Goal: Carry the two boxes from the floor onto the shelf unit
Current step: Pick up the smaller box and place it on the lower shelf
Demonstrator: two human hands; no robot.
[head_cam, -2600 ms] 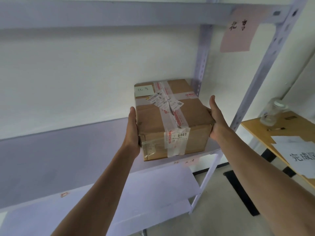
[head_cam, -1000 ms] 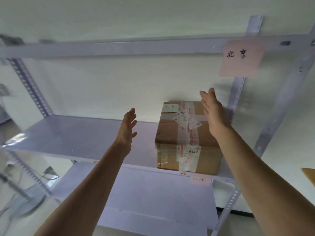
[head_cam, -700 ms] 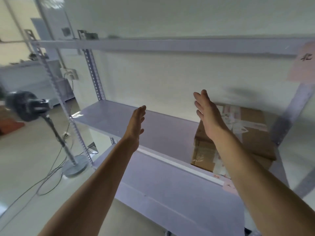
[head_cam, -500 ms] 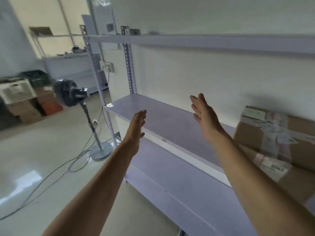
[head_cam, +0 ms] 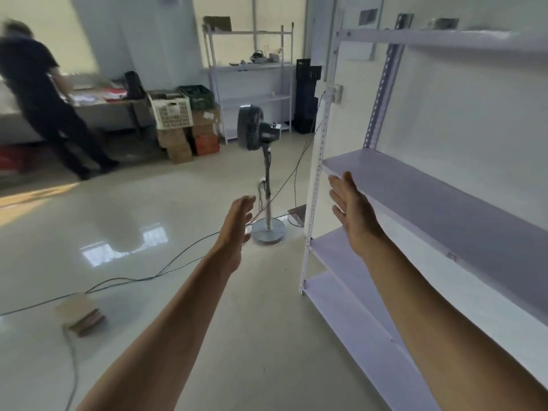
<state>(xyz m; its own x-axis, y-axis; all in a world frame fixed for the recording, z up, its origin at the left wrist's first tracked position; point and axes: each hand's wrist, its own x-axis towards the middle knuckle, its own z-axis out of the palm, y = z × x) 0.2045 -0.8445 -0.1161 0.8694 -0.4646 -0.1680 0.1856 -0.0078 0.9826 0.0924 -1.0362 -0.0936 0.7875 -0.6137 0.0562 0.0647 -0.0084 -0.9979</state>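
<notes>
Both my arms reach forward at chest height with nothing in them. My left hand (head_cam: pixel 237 223) hangs open over the floor, fingers slightly curled. My right hand (head_cam: pixel 354 212) is open with the palm turned inward, just in front of the left post of the white shelf unit (head_cam: pixel 444 203). The shelf boards that show are bare. A small flat cardboard box (head_cam: pixel 80 314) lies on the floor at the lower left, well away from both hands. The taped box set on the shelf is out of view to the right.
A standing fan (head_cam: pixel 258 161) with a round base stands ahead, cables (head_cam: pixel 142 280) trailing across the glossy floor. A person in dark clothes (head_cam: pixel 44 99) bends over a table at the far left. Crates and cartons (head_cam: pixel 184 126) and a second rack (head_cam: pixel 252 78) line the back wall.
My view has swung left, away from the taped box on the shelf, which has left the frame. Both hands let go of it and stay open. The floor box has come into view.
</notes>
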